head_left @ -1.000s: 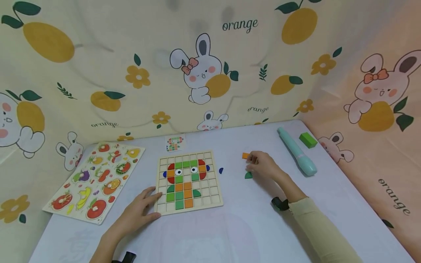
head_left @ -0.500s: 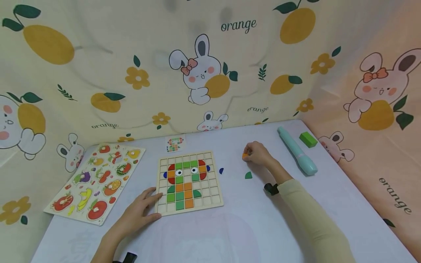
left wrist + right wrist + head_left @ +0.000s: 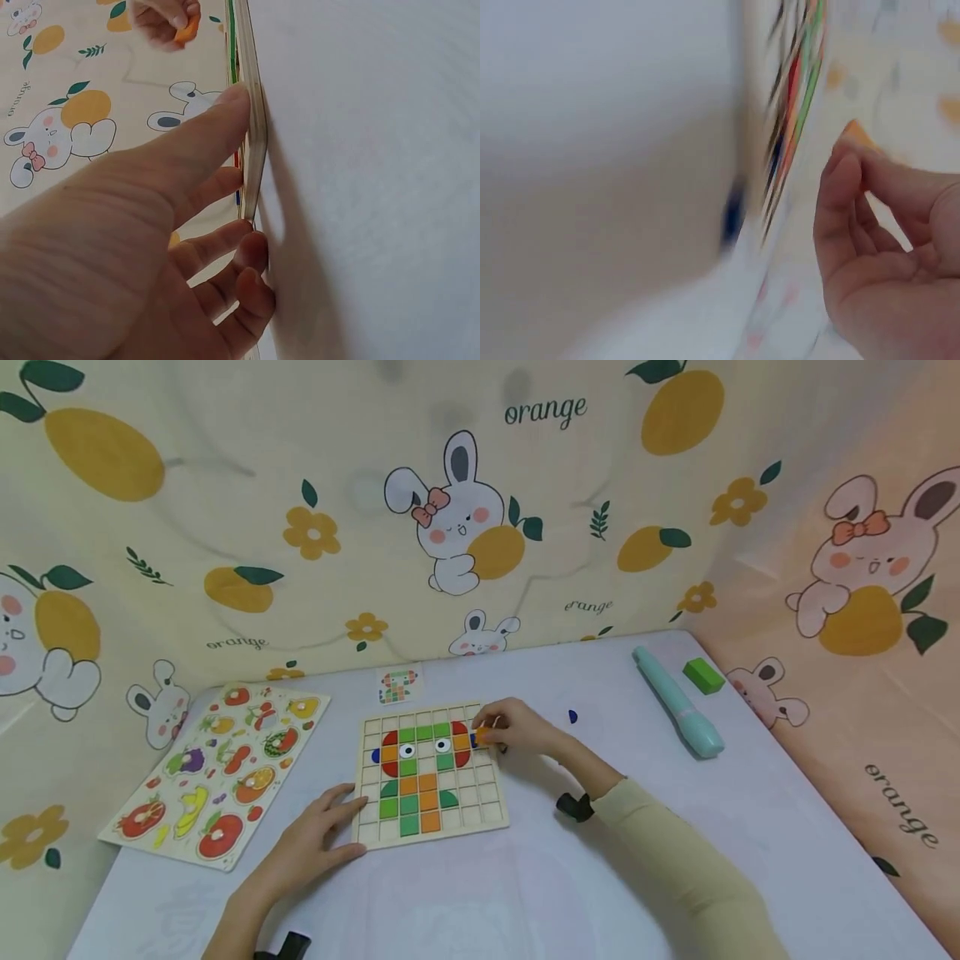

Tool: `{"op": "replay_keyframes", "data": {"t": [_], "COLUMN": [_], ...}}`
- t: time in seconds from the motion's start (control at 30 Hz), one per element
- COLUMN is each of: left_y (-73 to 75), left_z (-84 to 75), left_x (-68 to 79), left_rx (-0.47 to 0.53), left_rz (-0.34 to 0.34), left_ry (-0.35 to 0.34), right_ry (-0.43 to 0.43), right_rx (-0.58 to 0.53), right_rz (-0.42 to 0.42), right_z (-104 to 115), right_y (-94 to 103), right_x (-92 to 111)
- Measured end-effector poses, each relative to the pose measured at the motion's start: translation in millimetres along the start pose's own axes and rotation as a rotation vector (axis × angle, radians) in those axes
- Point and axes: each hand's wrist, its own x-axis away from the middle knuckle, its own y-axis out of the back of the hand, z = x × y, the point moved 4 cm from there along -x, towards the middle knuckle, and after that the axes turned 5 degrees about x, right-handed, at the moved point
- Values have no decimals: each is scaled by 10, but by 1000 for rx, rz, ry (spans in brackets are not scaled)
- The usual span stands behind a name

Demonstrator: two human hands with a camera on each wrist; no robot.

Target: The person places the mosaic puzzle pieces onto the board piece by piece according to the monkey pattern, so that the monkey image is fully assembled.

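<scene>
My right hand (image 3: 521,727) pinches a small orange block (image 3: 482,737) between thumb and fingertips, over the right side of a wooden grid board (image 3: 483,793). The right wrist view shows the same orange block (image 3: 860,135) at the fingertips. On the board, red, green, orange and blue pieces form a figure with two round eyes (image 3: 443,745). My left hand (image 3: 311,835) rests at the board's near left corner, its thumb (image 3: 225,120) and fingers touching the edge. A blue half-round piece (image 3: 573,717) lies on the table right of the right hand.
A small picture card (image 3: 398,686) lies behind the board. To the left is a fruit puzzle board (image 3: 168,793). A teal stick-shaped object (image 3: 675,706) and a green block (image 3: 703,676) lie at the right, near the patterned cloth wall.
My right hand has picked the orange block off the table and carried it left over the board, uncovering a blue half-round piece. The green quarter-round piece is now hidden. My left hand stays put.
</scene>
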Motion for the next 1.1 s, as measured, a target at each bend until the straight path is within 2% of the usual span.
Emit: {"op": "replay_keyframes", "data": {"t": [0.1, 0.2, 0.33, 0.47, 0.67, 0.9, 1.1], "left_y": [16, 27, 31, 17, 16, 6, 14], "left_z": [-9, -24, -23, 5, 23, 17, 31], "left_x": [11, 7, 6, 4, -10, -8, -17], "left_rx": [-6, -10, -20, -24, -25, -21, -21], "left_rz": [-5, -6, -11, -13, -13, -18, -18], "left_ry": [-7, -9, -23, -32, -12, -20, -43], "right_ry": [104, 145, 174, 202, 206, 288, 339], "right_rx": [-30, -39, -10, 80, 187, 360, 450], "right_rz": [145, 250, 293, 306, 332, 286, 248], "right_z": [316, 560, 776, 895, 1003, 1082, 1095], "right_y": [-349, -654, -951, -1159, -1355, -1397, -1443], "right_x": [-86, -145, -207, -249, -251, -182, -164]}}
